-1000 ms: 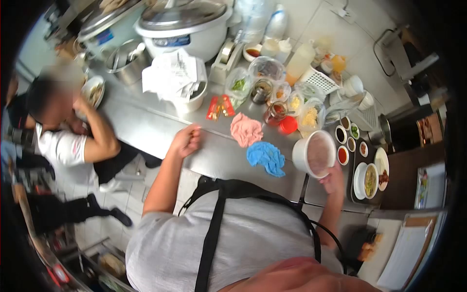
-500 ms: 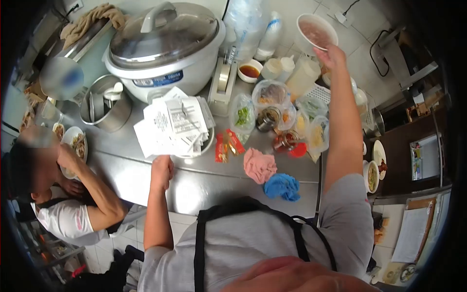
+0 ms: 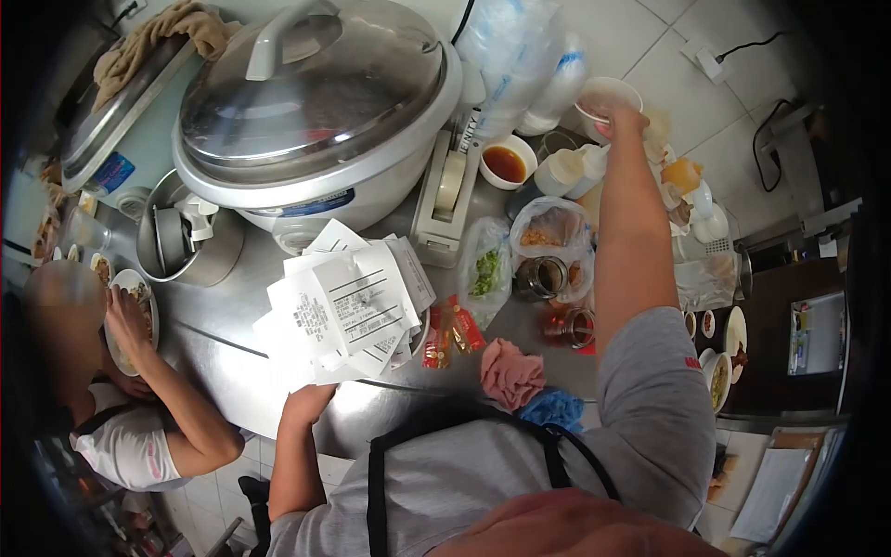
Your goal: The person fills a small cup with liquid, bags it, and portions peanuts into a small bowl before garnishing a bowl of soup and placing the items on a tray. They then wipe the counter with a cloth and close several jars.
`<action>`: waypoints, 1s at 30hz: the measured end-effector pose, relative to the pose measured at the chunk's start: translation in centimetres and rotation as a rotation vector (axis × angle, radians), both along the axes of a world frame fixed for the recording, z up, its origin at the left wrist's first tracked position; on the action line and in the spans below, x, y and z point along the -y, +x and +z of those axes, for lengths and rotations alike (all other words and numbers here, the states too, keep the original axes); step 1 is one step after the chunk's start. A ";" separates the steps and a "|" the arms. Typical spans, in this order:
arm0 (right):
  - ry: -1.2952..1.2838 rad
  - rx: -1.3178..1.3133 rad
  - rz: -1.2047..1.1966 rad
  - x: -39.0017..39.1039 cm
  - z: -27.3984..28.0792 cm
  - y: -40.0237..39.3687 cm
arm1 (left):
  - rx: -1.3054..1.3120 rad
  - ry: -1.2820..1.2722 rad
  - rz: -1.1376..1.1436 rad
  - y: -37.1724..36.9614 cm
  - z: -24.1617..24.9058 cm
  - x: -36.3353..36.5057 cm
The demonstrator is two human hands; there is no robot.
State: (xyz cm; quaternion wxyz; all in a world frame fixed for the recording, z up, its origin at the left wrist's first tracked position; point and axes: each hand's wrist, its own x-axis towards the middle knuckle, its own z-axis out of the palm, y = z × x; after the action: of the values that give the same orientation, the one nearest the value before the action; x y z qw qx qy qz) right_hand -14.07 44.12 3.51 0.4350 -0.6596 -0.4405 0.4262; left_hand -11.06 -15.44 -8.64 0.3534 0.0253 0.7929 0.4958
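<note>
Right hand (image 3: pixel 620 118) grip closed on white bowl (image 3: pixel 605 96); left hand (image 3: pixel 306 401) rests on counter (image 3: pixel 232 371).

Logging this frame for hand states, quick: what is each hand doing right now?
Left hand: resting at the steel counter edge by the receipts; grip cannot be told.
Right hand: closed on the white bowl.

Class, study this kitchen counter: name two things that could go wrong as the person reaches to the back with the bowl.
The right hand holds the bowl at full stretch over crowded bottles and an open sauce dish; it might tip or knock one over. The left hand, braced at the counter edge beside loose receipts, could scatter them.
</note>
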 end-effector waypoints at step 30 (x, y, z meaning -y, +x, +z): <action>0.067 1.222 0.753 -6.7 -1.4 -2.0 | 0.078 0.118 0.153 0.3 -1.8 -0.7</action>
State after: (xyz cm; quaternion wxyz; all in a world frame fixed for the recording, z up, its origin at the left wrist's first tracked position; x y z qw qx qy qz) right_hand -16.03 50.86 2.07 -0.0461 -0.5697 -0.8158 0.0881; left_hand -10.77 -14.74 -10.43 0.3430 -0.0339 0.7477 0.5676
